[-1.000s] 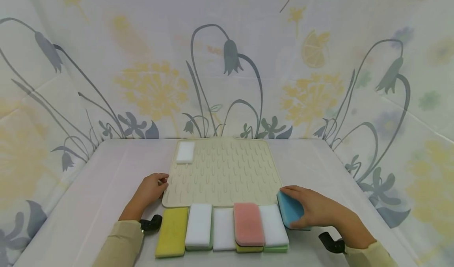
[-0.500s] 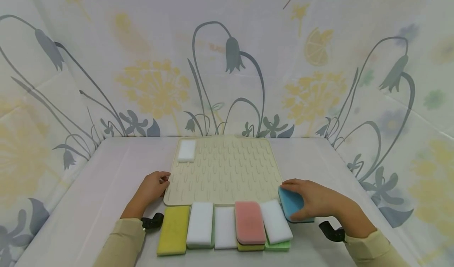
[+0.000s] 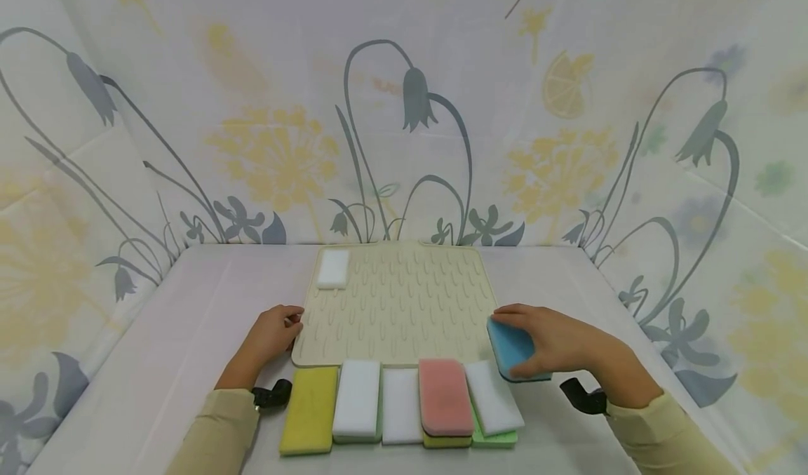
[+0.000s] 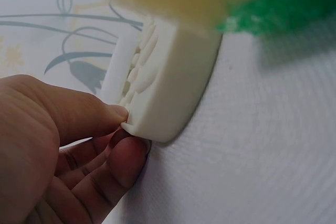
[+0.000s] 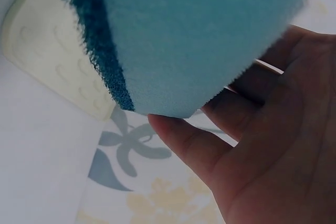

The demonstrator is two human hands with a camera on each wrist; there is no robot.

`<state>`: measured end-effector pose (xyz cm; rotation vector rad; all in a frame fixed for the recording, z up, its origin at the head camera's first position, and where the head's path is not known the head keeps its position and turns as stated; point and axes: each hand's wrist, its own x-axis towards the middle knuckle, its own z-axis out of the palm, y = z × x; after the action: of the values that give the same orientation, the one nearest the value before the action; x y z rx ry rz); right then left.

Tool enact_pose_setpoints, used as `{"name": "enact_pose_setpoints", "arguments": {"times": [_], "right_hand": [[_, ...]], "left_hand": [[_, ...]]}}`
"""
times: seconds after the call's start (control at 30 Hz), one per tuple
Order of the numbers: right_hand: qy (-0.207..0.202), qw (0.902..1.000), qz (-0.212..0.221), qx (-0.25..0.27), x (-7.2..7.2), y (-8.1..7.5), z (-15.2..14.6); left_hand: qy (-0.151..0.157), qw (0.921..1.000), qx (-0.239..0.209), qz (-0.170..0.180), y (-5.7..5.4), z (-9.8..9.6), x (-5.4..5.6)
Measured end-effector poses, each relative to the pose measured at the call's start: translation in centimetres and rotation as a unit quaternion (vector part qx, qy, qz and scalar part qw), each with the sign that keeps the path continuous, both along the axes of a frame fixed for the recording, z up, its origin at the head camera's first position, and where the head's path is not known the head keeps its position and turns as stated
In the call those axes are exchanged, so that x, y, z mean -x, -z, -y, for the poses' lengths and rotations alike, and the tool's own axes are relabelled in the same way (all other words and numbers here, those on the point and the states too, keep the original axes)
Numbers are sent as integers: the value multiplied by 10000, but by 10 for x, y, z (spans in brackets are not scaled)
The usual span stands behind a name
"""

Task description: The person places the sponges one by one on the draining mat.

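Note:
My right hand [image 3: 558, 342] grips a blue sponge [image 3: 513, 345] by its edges beside the near right corner of a cream ribbed mat [image 3: 398, 306]. The right wrist view shows the blue sponge [image 5: 194, 35] with a darker scouring layer and the fingers along its edge. At the mat's left edge my left hand [image 3: 271, 335] pinches the rim between thumb and fingers, as the left wrist view shows on the mat [image 4: 173, 87]. A white sponge [image 3: 333, 269] lies on the mat's far left corner.
Along the mat's front edge stand a yellow sponge [image 3: 309, 412], a white sponge [image 3: 358, 399], another white one [image 3: 401, 405], a pink one [image 3: 445, 396] on a yellow layer, and a tilted white one [image 3: 494, 398] over green. A flower-printed cloth [image 3: 404, 145] hangs behind.
My right hand has lifted the blue sponge away from the row and moved it up toward the mat. The rightmost white sponge has turned askew over its green one. The left hand stays put.

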<state>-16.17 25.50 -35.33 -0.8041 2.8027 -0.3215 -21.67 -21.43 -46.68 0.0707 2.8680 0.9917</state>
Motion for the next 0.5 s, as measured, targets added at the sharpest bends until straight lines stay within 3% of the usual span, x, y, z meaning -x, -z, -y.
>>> {"name": "enact_pose_setpoints", "arguments": {"times": [0.5], "right_hand": [[-326,9993,-166,103,19,1,20]], "left_hand": [[-27,10000,-29,11,1,0,-1]]}}
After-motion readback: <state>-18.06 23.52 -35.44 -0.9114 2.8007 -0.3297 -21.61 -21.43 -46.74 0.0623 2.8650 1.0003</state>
